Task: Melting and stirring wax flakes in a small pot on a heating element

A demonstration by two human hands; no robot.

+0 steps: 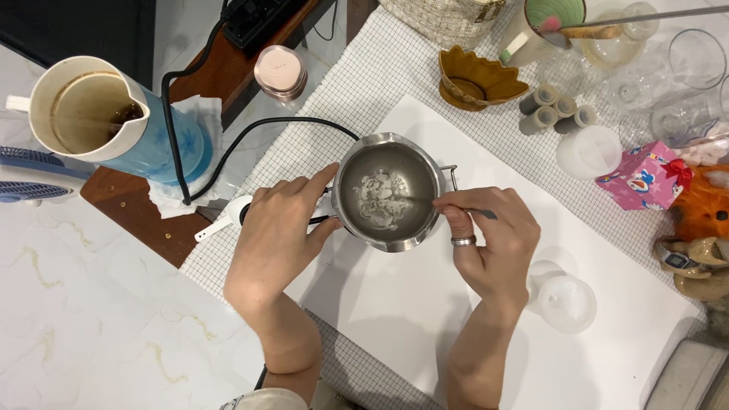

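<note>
Left hand (277, 228) fingers clamp steel pot (389, 190) holding white flakes (377, 199); right hand (493, 239) fingers pinch stirrer (480, 213).

A small steel pot (389, 190) with pale flakes (377, 200) in its bottom stands on a white sheet (425, 304) over a checked cloth (319, 129) on the tabletop (91, 319). The left hand (277, 235) grips the pot's handle at its left side. The right hand (493, 239), a ring on one finger, pinches a thin metal stirrer (425, 201) that reaches into the flakes. Far left stands a blue-and-white kettle (106, 118).
</note>
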